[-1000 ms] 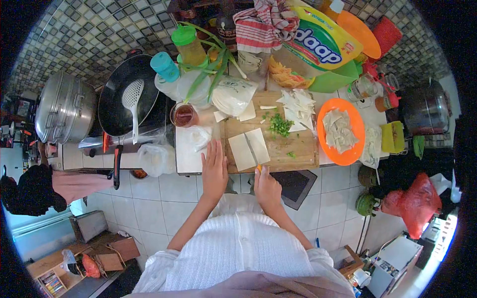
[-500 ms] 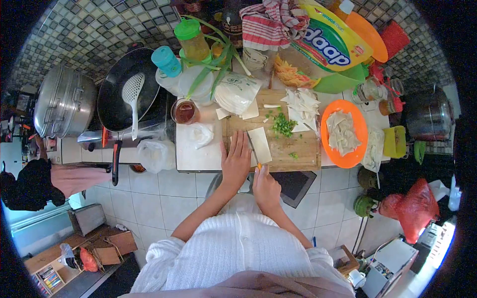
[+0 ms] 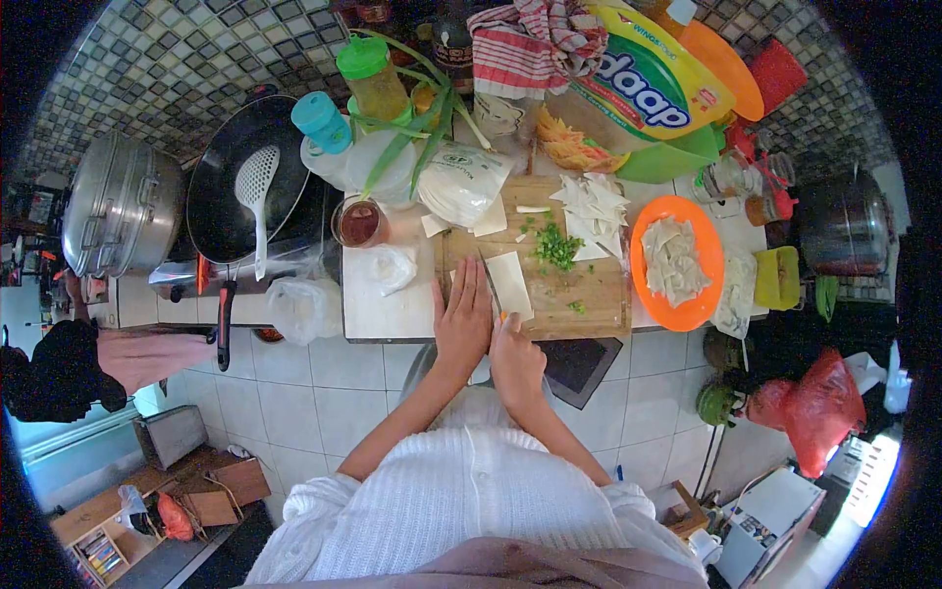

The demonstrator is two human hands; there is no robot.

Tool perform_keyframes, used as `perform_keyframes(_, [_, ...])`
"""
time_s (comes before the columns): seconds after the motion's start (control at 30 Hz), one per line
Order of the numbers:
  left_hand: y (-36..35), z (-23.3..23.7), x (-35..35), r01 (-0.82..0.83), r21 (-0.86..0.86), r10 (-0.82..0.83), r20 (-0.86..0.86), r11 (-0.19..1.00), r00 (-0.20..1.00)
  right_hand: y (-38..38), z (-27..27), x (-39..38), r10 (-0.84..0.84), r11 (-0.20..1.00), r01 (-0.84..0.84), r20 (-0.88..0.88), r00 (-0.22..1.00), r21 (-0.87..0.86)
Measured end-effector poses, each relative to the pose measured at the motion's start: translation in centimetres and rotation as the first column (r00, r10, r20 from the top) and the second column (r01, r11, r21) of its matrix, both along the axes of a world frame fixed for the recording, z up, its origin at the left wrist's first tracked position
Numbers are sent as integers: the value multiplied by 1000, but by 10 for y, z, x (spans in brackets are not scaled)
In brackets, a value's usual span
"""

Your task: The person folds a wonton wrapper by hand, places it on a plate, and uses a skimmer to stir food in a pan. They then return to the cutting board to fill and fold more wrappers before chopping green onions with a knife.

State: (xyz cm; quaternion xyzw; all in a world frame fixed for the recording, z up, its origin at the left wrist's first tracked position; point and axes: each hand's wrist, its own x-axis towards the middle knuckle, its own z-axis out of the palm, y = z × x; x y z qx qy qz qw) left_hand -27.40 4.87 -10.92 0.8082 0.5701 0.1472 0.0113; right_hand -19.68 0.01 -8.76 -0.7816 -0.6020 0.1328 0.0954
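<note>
- Head view: the left hand [image 3: 464, 316] lies flat on the board [image 3: 594, 294]. Its fingers are straight and close together, and they press down the left part of a pale dough sheet [image 3: 512, 285].
- The right hand [image 3: 515, 361] is closed around the orange handle of a knife [image 3: 491, 287]. Only a bit of the handle shows above the fist.
- The blade lies between the left fingertips and the uncovered strip of sheet, with its tip pointing away from the person, toward the tiled wall.
- Judged from this, the step in hand is a lengthwise cut through the sheet.
- The next move calls for a straight pull of the blade toward the body, with the left fingers clear of the edge and the sheet pinned so it does not drag.
- The sheet sits at the near left of the board, just in front of the person.
- Its long axis runs near to far, and the far end leans slightly left. The knife lies almost parallel to it.
- Farther back on the board are chopped greens [image 3: 555, 245] and a pile of cut pieces [image 3: 592, 208].
- An orange plate [image 3: 640, 280] with more pieces stands just right of the board.
</note>
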Motion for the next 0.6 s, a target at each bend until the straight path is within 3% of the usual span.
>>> perform_keyframes(0.23, [0,-4,1,-23,52,24,-18,998,1000,-14,6,2,-24,996,24,2,1000,-89])
perform_keyframes(0.6, [-2,-3,1,-30,57,29,12,998,1000,-21,-3,2,-11,999,12,6,1000,-32])
